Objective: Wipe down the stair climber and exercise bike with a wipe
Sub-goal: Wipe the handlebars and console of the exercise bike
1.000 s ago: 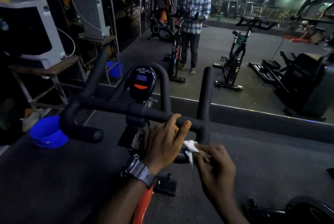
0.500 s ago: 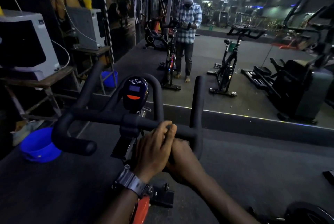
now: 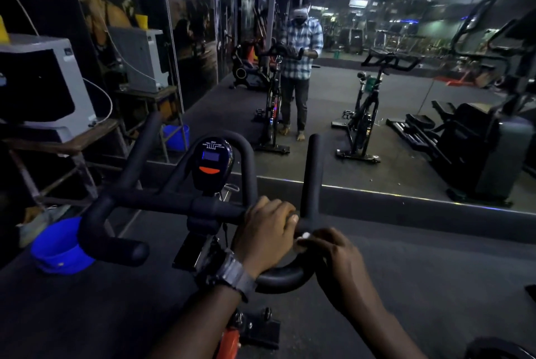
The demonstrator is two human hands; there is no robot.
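— Black foam covers the handlebar (image 3: 162, 203) of the exercise bike (image 3: 211, 245); where are the hands on it?

— Both sit on its right side; the left hand (image 3: 265, 238), with a watch (image 3: 235, 277) on the wrist, has its fingers curled over the crossbar just beside the upright right horn; the right hand (image 3: 333, 257) is lower, wrapped round the curved end of the bar.

— And the wipe?

— Only a small white scrap of the wipe (image 3: 303, 238) shows, pinched under the right hand's fingers against the bar, touching the left hand's fingertips; the rest is hidden under the hand.

— What else stands close?

— An oval console (image 3: 213, 165) with a small blue screen and an orange button rises at the middle of the bars; a blue bucket (image 3: 58, 248) sits on the dark floor to the left, below the left bar end; a grey machine (image 3: 43, 83) rests on a wooden bench further left.

— Ahead?

— A wall mirror (image 3: 406, 141); in it a person in a checked shirt stands at a bike, a second bike stands to the right, and the stair climber (image 3: 478, 141) shows at the far right, well apart from the hands.
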